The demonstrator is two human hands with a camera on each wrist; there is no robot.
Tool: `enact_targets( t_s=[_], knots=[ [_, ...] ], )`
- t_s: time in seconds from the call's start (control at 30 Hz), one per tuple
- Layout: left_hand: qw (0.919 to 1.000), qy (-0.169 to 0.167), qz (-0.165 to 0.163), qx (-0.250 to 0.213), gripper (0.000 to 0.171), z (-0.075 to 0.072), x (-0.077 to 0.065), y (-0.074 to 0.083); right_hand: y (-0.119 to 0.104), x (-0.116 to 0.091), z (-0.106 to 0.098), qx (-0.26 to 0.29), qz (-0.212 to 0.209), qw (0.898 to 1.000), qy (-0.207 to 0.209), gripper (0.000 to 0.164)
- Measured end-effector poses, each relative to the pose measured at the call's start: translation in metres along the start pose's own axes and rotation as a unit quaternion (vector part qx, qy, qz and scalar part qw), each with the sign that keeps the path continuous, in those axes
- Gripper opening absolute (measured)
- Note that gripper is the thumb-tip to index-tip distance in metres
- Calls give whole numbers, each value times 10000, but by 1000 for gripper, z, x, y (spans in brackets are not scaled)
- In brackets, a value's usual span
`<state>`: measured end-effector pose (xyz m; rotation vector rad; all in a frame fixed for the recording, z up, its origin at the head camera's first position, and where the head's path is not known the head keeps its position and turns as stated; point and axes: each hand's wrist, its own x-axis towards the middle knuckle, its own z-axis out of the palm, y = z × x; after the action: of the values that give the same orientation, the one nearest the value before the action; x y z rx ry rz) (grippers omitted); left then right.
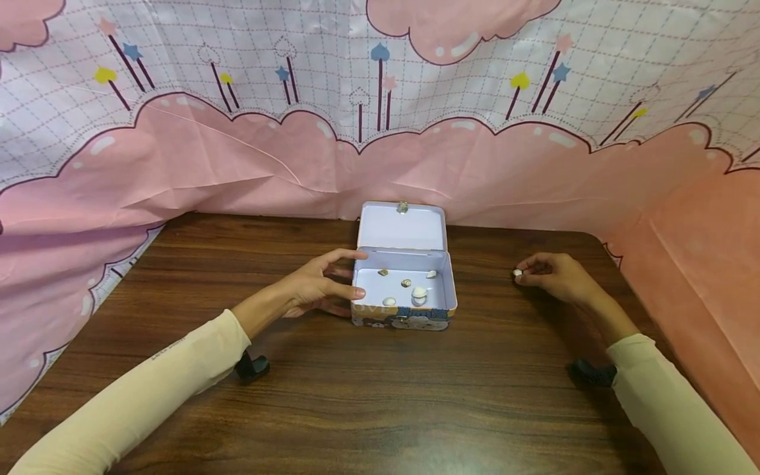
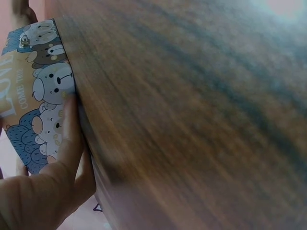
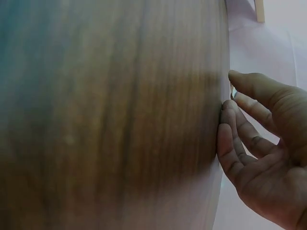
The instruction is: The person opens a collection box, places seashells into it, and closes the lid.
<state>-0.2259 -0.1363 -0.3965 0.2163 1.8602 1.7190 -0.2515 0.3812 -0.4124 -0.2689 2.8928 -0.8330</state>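
Observation:
A small hinged tin box (image 1: 452, 284) stands on the table with its lid (image 1: 404, 226) raised. Bears and lettering decorate its front (image 2: 53, 81). Inside lie several small shells, among them a larger white shell (image 1: 419, 295) and a brownish shell (image 1: 406, 283). My left hand (image 1: 315, 284) grips the box's left end, with thumb and forefinger at the rim. To the right of the box, my right hand (image 1: 555, 276) pinches a small whitish shell (image 1: 518, 272) between thumb and fingers, low over the table. In the right wrist view the fingers hide most of that shell.
The dark wooden table (image 1: 380, 396) meets a pink patterned cloth (image 1: 267, 158) behind and at the sides. A black object (image 1: 252, 367) shows beneath the left wrist, and another black object (image 1: 594, 373) beneath the right.

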Motion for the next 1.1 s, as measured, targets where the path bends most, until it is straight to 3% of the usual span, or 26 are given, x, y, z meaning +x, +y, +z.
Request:
enact_targets(
  t_s=[0.53, 0.73, 1.1],
  knots=[
    [10000, -31, 0, 18, 86, 0, 1, -1, -14, -6, 6, 1057, -115, 9925, 605, 41],
    [10000, -41, -14, 37, 86, 0, 2, 0, -31, -8, 7, 1218, -67, 9901, 696, 43],
    [10000, -84, 15, 15, 87, -1, 1, 0, -72, -9, 13, 1653, -578, 9819, 720, 41]
  ],
)
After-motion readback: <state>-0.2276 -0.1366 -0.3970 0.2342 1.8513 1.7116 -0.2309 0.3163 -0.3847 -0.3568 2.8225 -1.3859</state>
